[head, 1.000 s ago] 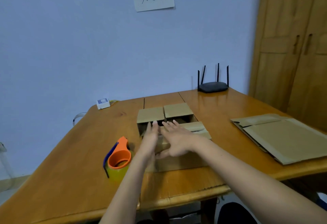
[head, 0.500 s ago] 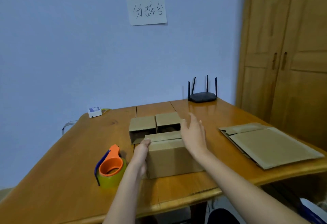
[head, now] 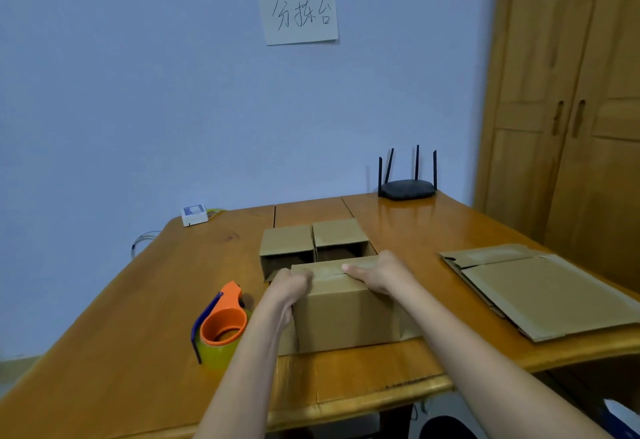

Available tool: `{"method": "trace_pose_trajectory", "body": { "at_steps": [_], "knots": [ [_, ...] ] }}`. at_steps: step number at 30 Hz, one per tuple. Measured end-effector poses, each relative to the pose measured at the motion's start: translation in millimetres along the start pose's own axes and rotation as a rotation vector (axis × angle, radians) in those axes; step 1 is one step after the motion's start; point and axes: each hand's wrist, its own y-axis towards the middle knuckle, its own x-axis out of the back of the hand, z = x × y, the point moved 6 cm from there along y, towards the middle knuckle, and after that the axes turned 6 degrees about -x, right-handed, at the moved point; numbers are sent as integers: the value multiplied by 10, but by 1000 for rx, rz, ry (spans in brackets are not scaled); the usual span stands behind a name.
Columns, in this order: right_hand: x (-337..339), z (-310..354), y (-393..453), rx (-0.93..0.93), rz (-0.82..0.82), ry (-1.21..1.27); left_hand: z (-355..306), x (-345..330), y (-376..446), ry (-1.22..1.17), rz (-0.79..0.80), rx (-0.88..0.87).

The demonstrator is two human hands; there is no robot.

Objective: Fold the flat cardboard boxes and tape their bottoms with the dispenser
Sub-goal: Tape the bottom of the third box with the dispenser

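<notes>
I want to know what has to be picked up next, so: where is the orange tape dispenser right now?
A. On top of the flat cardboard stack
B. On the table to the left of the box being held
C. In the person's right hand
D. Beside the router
B: the tape dispenser stands on the table, untouched, left of the box both hands rest on.

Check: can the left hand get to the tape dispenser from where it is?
Probably yes. The left hand rests at the box's left top edge, and the dispenser stands on the table just to its left, with only bare wood between. The hand would have to let go of the box first.
</notes>
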Motion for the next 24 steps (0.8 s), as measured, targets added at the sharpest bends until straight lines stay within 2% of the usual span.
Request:
{"method": "trace_pose_trajectory", "body": {
  "at_steps": [5, 11, 16, 20, 24],
  "knots": [
    [-20, -29, 107, -54, -22, -12, -14, -108, -25, 19, -55, 63],
    [1, -210, 110, -77, -40, 266, 82, -54, -10, -85, 32, 12],
    [18, -346, 120, -86, -12, 459, 158, 9, -76, -301, 109, 15],
    [-42, -399, 57, -158, -79, 634, 156, -19, -161, -327, 9, -24],
    [-75, -432, -25, -170, -171, 647, 190, -50, -142, -341, -75, -13]
  ]
}}
